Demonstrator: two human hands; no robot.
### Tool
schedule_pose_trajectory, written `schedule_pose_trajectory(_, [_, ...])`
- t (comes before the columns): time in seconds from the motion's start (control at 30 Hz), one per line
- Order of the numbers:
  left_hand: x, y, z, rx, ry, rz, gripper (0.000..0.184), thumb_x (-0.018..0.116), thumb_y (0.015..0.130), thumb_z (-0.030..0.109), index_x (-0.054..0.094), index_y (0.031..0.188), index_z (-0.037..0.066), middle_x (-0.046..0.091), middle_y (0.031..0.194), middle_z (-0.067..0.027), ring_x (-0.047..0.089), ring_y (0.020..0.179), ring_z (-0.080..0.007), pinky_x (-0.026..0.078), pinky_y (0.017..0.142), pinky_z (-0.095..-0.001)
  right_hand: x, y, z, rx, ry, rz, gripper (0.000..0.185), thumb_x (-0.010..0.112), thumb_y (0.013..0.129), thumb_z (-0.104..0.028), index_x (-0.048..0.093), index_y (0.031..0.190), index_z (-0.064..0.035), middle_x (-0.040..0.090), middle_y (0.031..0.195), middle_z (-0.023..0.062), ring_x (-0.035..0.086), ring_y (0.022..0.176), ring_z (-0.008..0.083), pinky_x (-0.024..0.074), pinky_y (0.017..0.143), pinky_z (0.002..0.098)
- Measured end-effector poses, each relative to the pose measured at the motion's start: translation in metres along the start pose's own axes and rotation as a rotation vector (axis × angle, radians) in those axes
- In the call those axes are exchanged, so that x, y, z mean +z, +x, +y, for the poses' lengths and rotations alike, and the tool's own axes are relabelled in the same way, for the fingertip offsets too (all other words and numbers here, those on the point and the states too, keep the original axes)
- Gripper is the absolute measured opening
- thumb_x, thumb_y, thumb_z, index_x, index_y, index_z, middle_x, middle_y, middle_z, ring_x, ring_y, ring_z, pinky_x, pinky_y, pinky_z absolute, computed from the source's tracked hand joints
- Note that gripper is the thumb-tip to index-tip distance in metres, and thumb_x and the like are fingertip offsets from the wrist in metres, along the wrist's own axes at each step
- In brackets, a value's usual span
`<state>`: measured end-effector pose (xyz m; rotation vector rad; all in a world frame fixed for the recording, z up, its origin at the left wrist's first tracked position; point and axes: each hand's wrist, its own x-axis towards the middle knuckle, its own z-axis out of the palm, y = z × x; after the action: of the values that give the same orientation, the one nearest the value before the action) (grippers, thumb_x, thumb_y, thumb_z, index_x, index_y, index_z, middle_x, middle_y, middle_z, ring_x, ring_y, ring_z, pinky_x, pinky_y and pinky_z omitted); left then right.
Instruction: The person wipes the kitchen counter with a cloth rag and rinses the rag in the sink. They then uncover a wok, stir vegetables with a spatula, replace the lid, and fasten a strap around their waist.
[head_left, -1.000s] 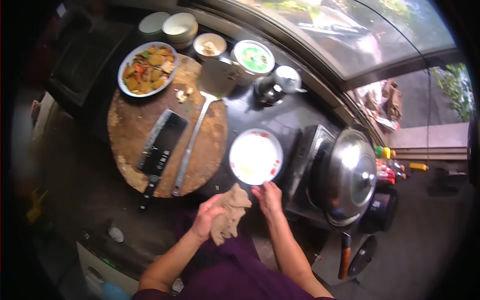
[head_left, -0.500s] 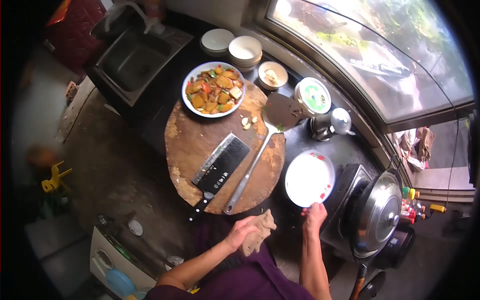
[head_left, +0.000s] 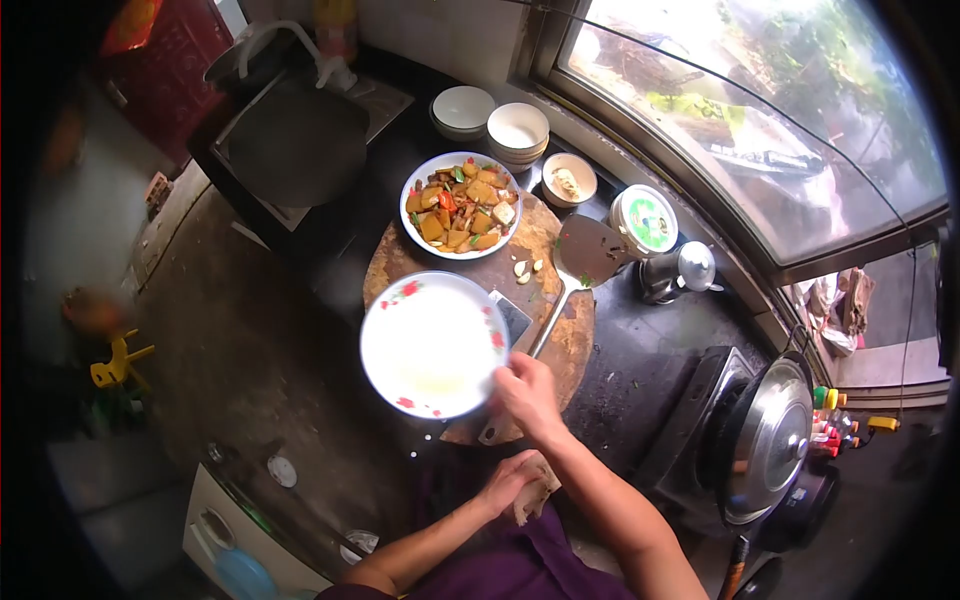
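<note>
Has carried the round white dish with red flowers (head_left: 430, 350) leftward, from over the black bench (head_left: 620, 345) beside the low metal-cased stove (head_left: 690, 425) to above the round wooden chopping board (head_left: 573, 350), hiding most of the broad-bladed metal cleaver (head_left: 512, 316). Pinches that dish at its right rim, fingers and thumb of the right hand (head_left: 525, 395) clamped there. Keeps the crumpled beige cloth (head_left: 537, 492) bunched in the closed left hand (head_left: 507, 485), below. Cannot tell of any contact beneath the dish. Shows printing on the green-and-white round lid (head_left: 645, 219), too small to read.
</note>
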<state>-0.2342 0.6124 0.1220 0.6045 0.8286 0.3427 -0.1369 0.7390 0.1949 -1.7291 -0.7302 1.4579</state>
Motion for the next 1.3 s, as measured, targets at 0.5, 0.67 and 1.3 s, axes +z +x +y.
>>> schedule_pose_trajectory(0.5, [-0.011,-0.011,0.01,0.065,-0.11,0.047,0.032,0.052,0.088,0.007,0.057,0.119,0.001,0.063,0.107,-0.0051,0.059,0.099,-0.0115,0.046,0.089,-0.0271,0.037,0.034,-0.001,-0.05,-0.107,0.046,0.022,0.06,0.085,-0.017,0.06,0.089,0.0048,0.064,0.067,0.0105,0.062,0.051,0.0166,0.0471,0.044,0.0286])
schedule_pose_trajectory(0.67, [0.008,0.017,0.015,0.056,0.104,0.006,0.034,0.052,0.089,0.009,0.056,0.122,0.002,0.062,0.11,-0.0041,0.057,0.103,-0.0123,0.044,0.092,-0.0284,-0.029,-0.03,0.005,-0.241,-0.063,0.248,0.019,0.059,0.094,-0.017,0.059,0.089,0.0005,0.062,0.072,0.0037,0.054,0.055,0.0071,0.0438,0.049,0.0218])
schedule_pose_trajectory(1.3, [0.195,0.161,-0.017,0.824,1.138,-0.159,0.044,0.059,0.078,0.005,0.053,0.121,-0.001,0.05,0.104,-0.0199,0.053,0.091,-0.0359,0.048,0.076,-0.0444,-0.15,-0.196,0.199,0.264,0.387,0.957,0.015,0.054,0.096,-0.019,0.057,0.09,-0.0048,0.061,0.071,0.0039,0.042,0.045,0.0055,0.0311,0.04,0.0208])
